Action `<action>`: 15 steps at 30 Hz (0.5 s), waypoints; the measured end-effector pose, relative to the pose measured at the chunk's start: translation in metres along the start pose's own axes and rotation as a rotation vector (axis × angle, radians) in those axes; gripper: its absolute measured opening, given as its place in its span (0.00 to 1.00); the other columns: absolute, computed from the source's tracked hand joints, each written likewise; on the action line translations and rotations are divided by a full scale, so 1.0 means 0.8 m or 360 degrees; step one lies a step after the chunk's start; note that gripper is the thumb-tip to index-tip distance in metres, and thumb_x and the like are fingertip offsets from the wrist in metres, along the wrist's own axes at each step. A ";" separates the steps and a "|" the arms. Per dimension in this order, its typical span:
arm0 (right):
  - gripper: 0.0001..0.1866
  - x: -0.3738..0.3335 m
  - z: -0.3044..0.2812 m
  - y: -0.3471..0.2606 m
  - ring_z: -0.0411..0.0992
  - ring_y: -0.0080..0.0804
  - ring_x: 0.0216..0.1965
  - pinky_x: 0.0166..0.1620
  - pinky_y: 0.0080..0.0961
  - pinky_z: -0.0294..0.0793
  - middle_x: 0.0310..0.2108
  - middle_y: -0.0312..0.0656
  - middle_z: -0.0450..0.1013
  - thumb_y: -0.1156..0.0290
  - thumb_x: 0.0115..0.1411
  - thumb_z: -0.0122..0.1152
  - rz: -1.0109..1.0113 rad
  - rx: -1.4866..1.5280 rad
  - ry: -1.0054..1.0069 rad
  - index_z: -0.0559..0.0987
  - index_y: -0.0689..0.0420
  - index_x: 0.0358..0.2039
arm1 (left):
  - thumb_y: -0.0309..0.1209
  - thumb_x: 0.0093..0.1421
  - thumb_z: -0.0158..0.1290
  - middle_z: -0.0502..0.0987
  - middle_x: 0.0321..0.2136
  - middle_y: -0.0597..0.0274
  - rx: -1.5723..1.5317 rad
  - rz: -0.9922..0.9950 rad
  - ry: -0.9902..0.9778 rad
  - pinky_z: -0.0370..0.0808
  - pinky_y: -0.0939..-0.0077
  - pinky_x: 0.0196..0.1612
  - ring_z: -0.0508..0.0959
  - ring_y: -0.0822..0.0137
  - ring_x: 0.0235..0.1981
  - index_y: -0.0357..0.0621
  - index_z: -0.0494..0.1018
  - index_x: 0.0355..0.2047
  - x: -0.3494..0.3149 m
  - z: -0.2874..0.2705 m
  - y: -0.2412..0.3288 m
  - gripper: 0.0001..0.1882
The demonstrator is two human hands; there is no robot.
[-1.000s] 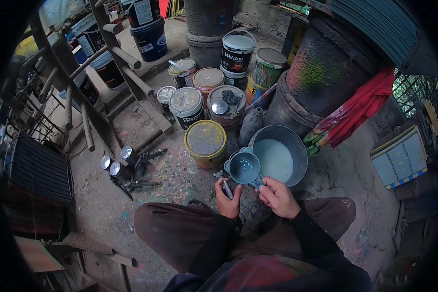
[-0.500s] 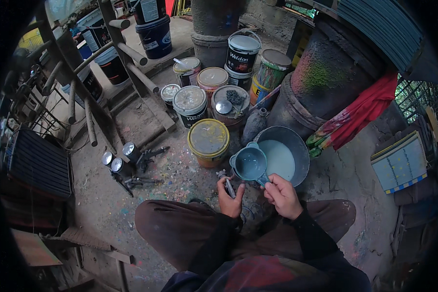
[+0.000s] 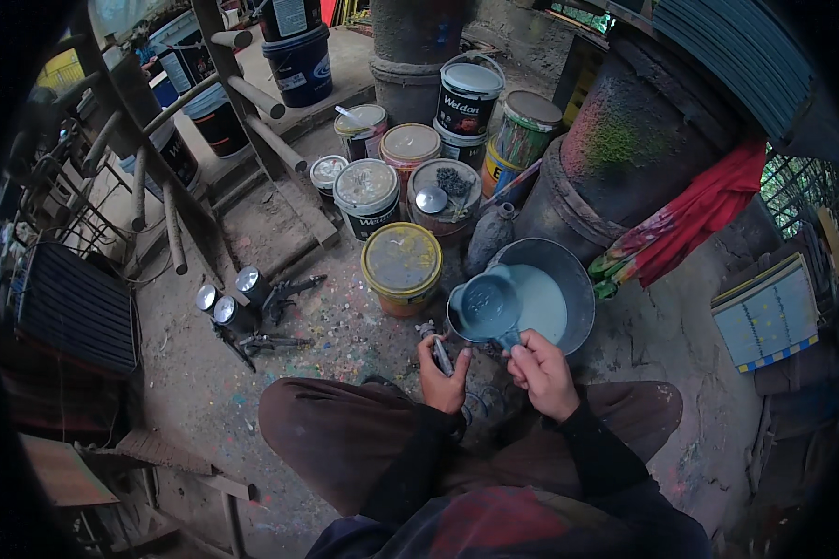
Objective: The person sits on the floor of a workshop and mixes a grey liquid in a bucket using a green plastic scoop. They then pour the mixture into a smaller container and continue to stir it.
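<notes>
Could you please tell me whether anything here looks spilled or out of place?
Yes: multicoloured flecks litter the grey floor near the yellow-rimmed bucket, standing out sharply, perhaps old paint splatter. The red cloth has mottled patches toward its lower end, as if stained.

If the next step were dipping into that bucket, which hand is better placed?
Probably the right hand: it holds the cup by its handle, close to the bucket. The left hand is farther from the bucket and holds a grey tool.

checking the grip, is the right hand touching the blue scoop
Touching. The head view shows the right hand closed on the handle of the blue scoop, with no gap between them.
</notes>
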State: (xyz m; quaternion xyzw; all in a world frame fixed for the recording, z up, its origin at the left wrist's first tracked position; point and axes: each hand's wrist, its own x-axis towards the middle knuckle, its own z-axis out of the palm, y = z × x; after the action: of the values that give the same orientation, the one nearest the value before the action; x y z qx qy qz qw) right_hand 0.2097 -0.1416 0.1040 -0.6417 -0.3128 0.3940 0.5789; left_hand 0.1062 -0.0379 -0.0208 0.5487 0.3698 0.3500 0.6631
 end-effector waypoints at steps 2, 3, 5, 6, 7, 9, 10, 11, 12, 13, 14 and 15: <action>0.08 -0.001 0.000 0.001 0.54 0.12 0.18 0.21 0.11 0.53 0.17 0.29 0.59 0.71 0.64 0.42 0.0016 -0.0030 -0.0007 0.68 0.60 0.32 | 0.32 0.51 0.59 0.66 0.38 0.56 0.0004 -0.0013 -0.0004 0.64 0.73 0.47 0.67 0.66 0.41 0.39 0.62 0.44 -0.001 0.000 0.001 0.24; 0.08 -0.003 0.001 -0.003 0.54 0.12 0.18 0.21 0.11 0.53 0.17 0.29 0.59 0.71 0.64 0.41 0.0015 0.0060 0.0045 0.68 0.60 0.32 | 0.32 0.51 0.59 0.66 0.38 0.56 0.0009 -0.0029 -0.0006 0.64 0.73 0.47 0.67 0.66 0.41 0.39 0.62 0.44 -0.001 0.001 0.004 0.24; 0.08 -0.004 0.002 -0.005 0.54 0.12 0.18 0.21 0.11 0.53 0.18 0.29 0.59 0.71 0.64 0.41 0.0021 0.0157 0.0092 0.68 0.61 0.32 | 0.31 0.51 0.59 0.66 0.38 0.57 0.0032 -0.0102 -0.0018 0.64 0.73 0.47 0.67 0.65 0.41 0.39 0.62 0.44 -0.002 0.001 0.012 0.24; 0.08 -0.004 0.003 -0.004 0.54 0.12 0.18 0.21 0.11 0.53 0.18 0.29 0.59 0.71 0.64 0.41 0.0028 0.0164 0.0088 0.68 0.61 0.32 | 0.31 0.51 0.59 0.66 0.38 0.57 0.0013 -0.0070 -0.0012 0.64 0.73 0.47 0.67 0.65 0.41 0.39 0.62 0.44 -0.003 0.001 0.008 0.23; 0.08 -0.004 0.003 -0.003 0.54 0.12 0.18 0.21 0.11 0.52 0.18 0.29 0.59 0.71 0.64 0.41 0.0035 0.0170 0.0084 0.68 0.61 0.32 | 0.31 0.51 0.59 0.66 0.39 0.57 -0.0006 -0.0038 -0.0007 0.63 0.73 0.47 0.67 0.65 0.41 0.39 0.62 0.44 -0.003 0.001 0.002 0.23; 0.08 -0.003 0.002 -0.001 0.54 0.12 0.18 0.21 0.11 0.53 0.18 0.29 0.59 0.71 0.64 0.41 0.0022 0.0085 0.0042 0.67 0.61 0.32 | 0.31 0.51 0.59 0.66 0.39 0.57 -0.0016 -0.0019 -0.0007 0.63 0.73 0.47 0.67 0.65 0.41 0.39 0.62 0.44 0.000 0.001 0.001 0.23; 0.08 -0.003 0.001 0.000 0.54 0.12 0.18 0.21 0.11 0.53 0.18 0.29 0.59 0.71 0.64 0.41 0.0015 0.0043 0.0022 0.67 0.61 0.31 | 0.31 0.51 0.59 0.66 0.39 0.57 -0.0009 -0.0043 -0.0015 0.63 0.73 0.47 0.67 0.65 0.41 0.39 0.62 0.44 -0.001 0.001 0.002 0.23; 0.08 -0.004 0.001 0.000 0.54 0.12 0.18 0.21 0.11 0.53 0.18 0.30 0.59 0.71 0.64 0.41 0.0018 0.0113 0.0034 0.67 0.61 0.31 | 0.32 0.51 0.59 0.66 0.39 0.56 -0.0006 -0.0047 -0.0017 0.63 0.73 0.47 0.66 0.65 0.41 0.39 0.62 0.44 -0.003 0.001 0.001 0.23; 0.08 -0.004 0.001 0.000 0.54 0.13 0.18 0.22 0.12 0.53 0.18 0.30 0.59 0.71 0.64 0.42 0.0020 0.0182 0.0047 0.68 0.61 0.31 | 0.32 0.51 0.59 0.66 0.39 0.56 -0.0004 -0.0044 -0.0014 0.63 0.73 0.47 0.66 0.65 0.42 0.39 0.62 0.44 -0.003 0.001 0.001 0.23; 0.08 -0.005 0.001 0.001 0.54 0.13 0.18 0.22 0.12 0.53 0.18 0.30 0.59 0.71 0.64 0.42 0.0023 0.0252 0.0060 0.68 0.61 0.31 | 0.32 0.51 0.59 0.66 0.39 0.56 -0.0003 -0.0012 -0.0006 0.63 0.73 0.48 0.66 0.65 0.42 0.38 0.62 0.44 -0.002 0.001 -0.003 0.23; 0.08 -0.004 0.000 0.000 0.54 0.13 0.18 0.22 0.12 0.54 0.18 0.30 0.60 0.71 0.64 0.42 0.0031 0.0162 0.0025 0.68 0.61 0.31 | 0.32 0.51 0.59 0.66 0.39 0.56 0.0002 0.0002 -0.0007 0.63 0.73 0.48 0.66 0.65 0.42 0.38 0.62 0.44 -0.001 0.001 -0.002 0.23; 0.08 -0.004 0.000 0.001 0.54 0.13 0.18 0.22 0.12 0.54 0.18 0.30 0.60 0.71 0.64 0.42 0.0039 0.0071 -0.0010 0.67 0.61 0.31 | 0.32 0.51 0.59 0.66 0.39 0.56 0.0006 0.0015 -0.0008 0.63 0.73 0.48 0.66 0.65 0.42 0.38 0.62 0.44 0.000 0.002 -0.002 0.23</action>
State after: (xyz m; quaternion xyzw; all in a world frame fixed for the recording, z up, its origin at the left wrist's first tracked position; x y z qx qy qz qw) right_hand 0.2079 -0.1441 0.1038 -0.6313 -0.2978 0.4100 0.5871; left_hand 0.1074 -0.0388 -0.0226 0.5527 0.3662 0.3510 0.6613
